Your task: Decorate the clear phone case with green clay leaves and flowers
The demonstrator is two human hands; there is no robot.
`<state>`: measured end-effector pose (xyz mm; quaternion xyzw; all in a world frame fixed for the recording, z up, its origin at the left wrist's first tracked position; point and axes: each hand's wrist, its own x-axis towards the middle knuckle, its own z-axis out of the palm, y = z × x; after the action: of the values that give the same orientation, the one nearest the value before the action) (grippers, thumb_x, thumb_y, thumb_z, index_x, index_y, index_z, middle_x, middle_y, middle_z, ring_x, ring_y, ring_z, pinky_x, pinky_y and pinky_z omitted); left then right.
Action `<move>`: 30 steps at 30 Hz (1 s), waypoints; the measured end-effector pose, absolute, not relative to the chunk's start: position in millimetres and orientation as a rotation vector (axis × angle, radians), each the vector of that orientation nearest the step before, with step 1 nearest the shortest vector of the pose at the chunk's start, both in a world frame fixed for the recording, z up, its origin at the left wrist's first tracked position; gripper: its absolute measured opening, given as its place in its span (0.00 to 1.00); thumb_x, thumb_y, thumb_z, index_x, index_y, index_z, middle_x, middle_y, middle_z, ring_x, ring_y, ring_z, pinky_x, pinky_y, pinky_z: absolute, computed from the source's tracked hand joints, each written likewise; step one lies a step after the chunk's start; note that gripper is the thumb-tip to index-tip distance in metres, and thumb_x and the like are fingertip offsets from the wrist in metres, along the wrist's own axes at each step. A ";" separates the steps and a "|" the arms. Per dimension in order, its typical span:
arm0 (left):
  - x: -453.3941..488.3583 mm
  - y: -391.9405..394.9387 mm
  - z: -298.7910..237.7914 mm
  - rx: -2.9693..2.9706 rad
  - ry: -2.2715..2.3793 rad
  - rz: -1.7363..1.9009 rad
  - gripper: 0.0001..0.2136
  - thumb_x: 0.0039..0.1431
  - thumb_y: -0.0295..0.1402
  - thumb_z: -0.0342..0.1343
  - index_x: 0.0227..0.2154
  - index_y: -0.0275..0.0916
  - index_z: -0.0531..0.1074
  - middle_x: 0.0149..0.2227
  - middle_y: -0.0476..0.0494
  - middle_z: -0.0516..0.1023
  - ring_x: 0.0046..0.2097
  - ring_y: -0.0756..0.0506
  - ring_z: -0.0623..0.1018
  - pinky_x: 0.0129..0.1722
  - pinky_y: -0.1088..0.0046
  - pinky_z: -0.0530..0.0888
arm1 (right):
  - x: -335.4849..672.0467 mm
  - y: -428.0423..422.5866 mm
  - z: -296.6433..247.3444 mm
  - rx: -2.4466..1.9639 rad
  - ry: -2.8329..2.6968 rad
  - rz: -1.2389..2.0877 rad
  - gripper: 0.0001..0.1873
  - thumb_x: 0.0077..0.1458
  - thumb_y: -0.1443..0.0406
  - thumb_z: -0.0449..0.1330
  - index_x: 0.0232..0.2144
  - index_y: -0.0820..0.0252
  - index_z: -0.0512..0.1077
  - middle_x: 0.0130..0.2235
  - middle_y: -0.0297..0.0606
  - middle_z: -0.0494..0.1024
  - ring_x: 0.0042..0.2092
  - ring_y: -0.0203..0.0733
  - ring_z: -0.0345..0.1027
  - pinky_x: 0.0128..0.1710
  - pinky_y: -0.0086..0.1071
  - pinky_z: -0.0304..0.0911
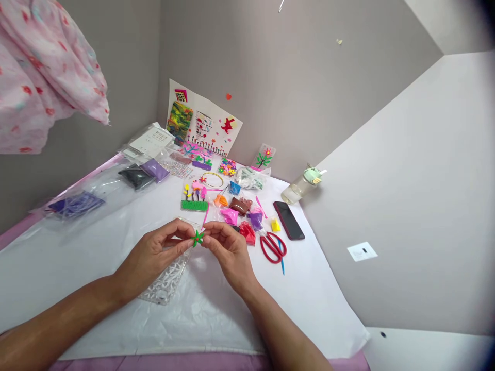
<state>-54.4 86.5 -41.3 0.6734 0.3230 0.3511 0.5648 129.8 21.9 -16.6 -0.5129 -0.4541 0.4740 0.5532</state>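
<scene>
Two hands meet at frame centre, both pinching one small green clay star (pixel 198 237) with a red dot in the middle. Left hand (pixel 157 252) has thumb and forefinger closed on the star's left side; right hand (pixel 228 249) is closed on its right side, other fingers curled loosely. Nothing else is held.

Star sits in the air just above the surface (pixel 77 268), over the far end of a clear patterned plastic tray (pixel 168 281).

Step, as I read it: fine shaping or pressing of the star's points, or seating the red centre. The next move would call for light fingertip pressure and small turns; soft clay, so a hard squeeze would flatten the points.

Orientation: flat face toward the camera, points radiating all round. No clear long axis; roughly symmetric. Too small to count the points.

Nearby, mid-frame: coloured clay bags (pixel 242 216), red scissors (pixel 273 247) right of the right hand, a dark phone (pixel 289 220) beyond them, a finished green-base flower piece (pixel 194 198), a bottle (pixel 301 186) at the wall. Upper left: pink floral fabric (pixel 46 72).
</scene>
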 end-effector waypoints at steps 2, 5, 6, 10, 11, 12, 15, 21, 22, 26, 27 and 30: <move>-54.4 86.6 -42.7 1.587 0.756 0.828 0.13 0.64 0.49 0.62 0.39 0.44 0.79 0.40 0.46 0.81 0.43 0.43 0.82 0.46 0.68 0.81 | 129.9 21.9 -16.7 -1.230 -1.096 1.140 0.13 0.53 0.57 0.74 0.39 0.54 0.80 0.36 0.33 0.81 0.38 0.40 0.74 0.41 0.34 0.69; -54.1 86.9 -43.4 1.584 0.754 0.818 0.13 0.64 0.49 0.62 0.39 0.44 0.78 0.40 0.47 0.81 0.42 0.44 0.81 0.46 0.69 0.81 | 129.3 21.8 -16.8 -1.256 -1.102 1.137 0.12 0.52 0.57 0.75 0.34 0.55 0.80 0.34 0.33 0.81 0.35 0.39 0.72 0.39 0.33 0.67; -54.1 86.9 -43.1 1.582 0.750 0.810 0.13 0.65 0.49 0.62 0.39 0.45 0.78 0.40 0.47 0.81 0.42 0.44 0.81 0.46 0.69 0.81 | 129.2 21.8 -16.7 -1.259 -1.095 1.128 0.12 0.51 0.57 0.75 0.33 0.55 0.80 0.33 0.33 0.80 0.35 0.38 0.72 0.38 0.33 0.67; -54.3 86.7 -40.1 1.583 0.735 0.794 0.14 0.65 0.50 0.61 0.39 0.45 0.78 0.40 0.47 0.81 0.44 0.44 0.81 0.47 0.69 0.80 | 129.1 22.3 -16.0 -1.274 -1.076 1.085 0.13 0.50 0.56 0.76 0.31 0.56 0.79 0.32 0.32 0.80 0.33 0.38 0.70 0.37 0.33 0.66; -54.4 86.6 -39.4 1.582 0.734 0.795 0.14 0.65 0.50 0.61 0.39 0.45 0.78 0.40 0.47 0.81 0.44 0.43 0.81 0.47 0.69 0.80 | 129.1 22.4 -15.8 -1.278 -1.079 1.081 0.13 0.50 0.56 0.76 0.31 0.56 0.79 0.32 0.33 0.80 0.33 0.38 0.70 0.37 0.33 0.66; -54.6 86.6 -38.8 1.579 0.733 0.797 0.14 0.65 0.50 0.62 0.39 0.44 0.78 0.40 0.47 0.81 0.43 0.43 0.81 0.46 0.68 0.80 | 129.0 22.3 -15.6 -1.282 -1.084 1.081 0.13 0.50 0.56 0.76 0.31 0.55 0.79 0.32 0.33 0.80 0.33 0.38 0.70 0.37 0.33 0.66; -54.8 87.0 -38.1 1.566 0.731 0.804 0.13 0.64 0.49 0.63 0.38 0.44 0.79 0.40 0.46 0.82 0.43 0.43 0.81 0.46 0.68 0.81 | 128.9 22.0 -15.2 -1.290 -1.104 1.095 0.14 0.50 0.55 0.76 0.31 0.56 0.79 0.32 0.33 0.80 0.33 0.38 0.70 0.36 0.33 0.66; -54.6 88.3 -36.6 1.562 0.740 0.810 0.13 0.62 0.49 0.63 0.37 0.44 0.79 0.38 0.46 0.81 0.42 0.43 0.81 0.43 0.69 0.81 | 129.6 21.7 -15.0 -1.284 -1.104 1.101 0.12 0.52 0.56 0.74 0.31 0.55 0.79 0.32 0.33 0.79 0.33 0.39 0.70 0.38 0.34 0.66; -54.7 88.4 -36.1 1.568 0.741 0.804 0.13 0.62 0.49 0.63 0.37 0.44 0.79 0.39 0.46 0.82 0.42 0.42 0.81 0.44 0.69 0.80 | 129.7 21.7 -14.9 -1.278 -1.097 1.108 0.12 0.51 0.56 0.75 0.31 0.55 0.79 0.31 0.33 0.79 0.33 0.39 0.70 0.37 0.34 0.67; -55.6 87.9 -35.8 1.581 0.743 0.782 0.14 0.63 0.49 0.62 0.38 0.45 0.80 0.40 0.46 0.82 0.44 0.42 0.81 0.45 0.69 0.80 | 129.6 21.6 -14.5 -1.258 -1.076 1.131 0.12 0.51 0.57 0.75 0.30 0.56 0.78 0.30 0.32 0.79 0.33 0.38 0.71 0.37 0.33 0.66; -55.9 87.7 -36.1 1.576 0.740 0.779 0.13 0.63 0.49 0.62 0.38 0.45 0.80 0.40 0.46 0.82 0.44 0.42 0.81 0.46 0.69 0.79 | 129.5 21.6 -14.4 -1.260 -1.077 1.131 0.11 0.51 0.57 0.74 0.30 0.56 0.78 0.30 0.32 0.79 0.33 0.38 0.70 0.37 0.33 0.66; -56.4 87.3 -36.9 1.557 0.729 0.773 0.13 0.63 0.49 0.63 0.38 0.45 0.80 0.40 0.47 0.82 0.44 0.43 0.81 0.46 0.69 0.79 | 129.1 21.5 -14.4 -1.278 -1.080 1.117 0.12 0.51 0.57 0.74 0.30 0.56 0.78 0.31 0.32 0.79 0.33 0.38 0.70 0.37 0.34 0.65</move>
<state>-56.4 87.3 -36.9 0.6681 0.3131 0.3318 0.5878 129.1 21.5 -14.4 -0.5364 -0.4534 0.4690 0.5354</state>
